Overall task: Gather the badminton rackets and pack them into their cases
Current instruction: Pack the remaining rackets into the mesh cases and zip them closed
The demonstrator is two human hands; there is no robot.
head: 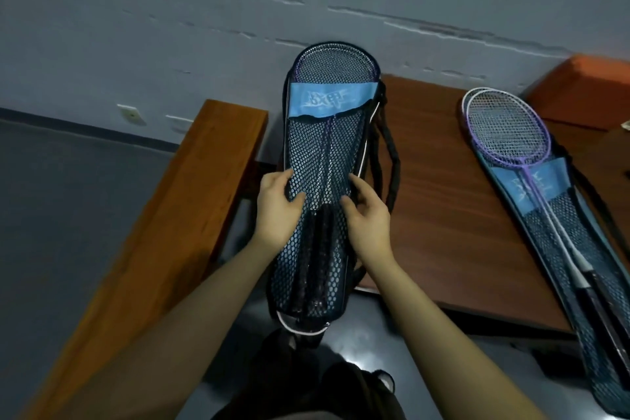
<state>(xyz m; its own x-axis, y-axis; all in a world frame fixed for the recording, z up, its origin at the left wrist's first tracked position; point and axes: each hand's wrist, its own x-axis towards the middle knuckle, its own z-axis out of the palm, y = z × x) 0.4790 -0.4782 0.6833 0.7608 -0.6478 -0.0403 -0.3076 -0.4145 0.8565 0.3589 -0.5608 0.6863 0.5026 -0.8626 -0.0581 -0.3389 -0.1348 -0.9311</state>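
Note:
I hold a black mesh racket case [317, 160] with a light blue band upright in front of me, over the gap between two wooden surfaces. Rackets are inside it, their heads at the top and dark grips at the bottom. My left hand [274, 206] grips the case's left edge and my right hand [366, 211] grips its right edge, both at mid height. A second mesh case [579, 249] lies flat on the table at the right. On top of it rest a purple racket [508, 129] and a white racket [468, 99], heads past the case's upper end.
A brown wooden table [443, 198] spans the right; a wooden bench [170, 215] runs on the left. Black carry straps [392, 160] hang off the held case. An orange block [586, 89] sits at the table's far right. A grey wall stands behind. My shoes show below.

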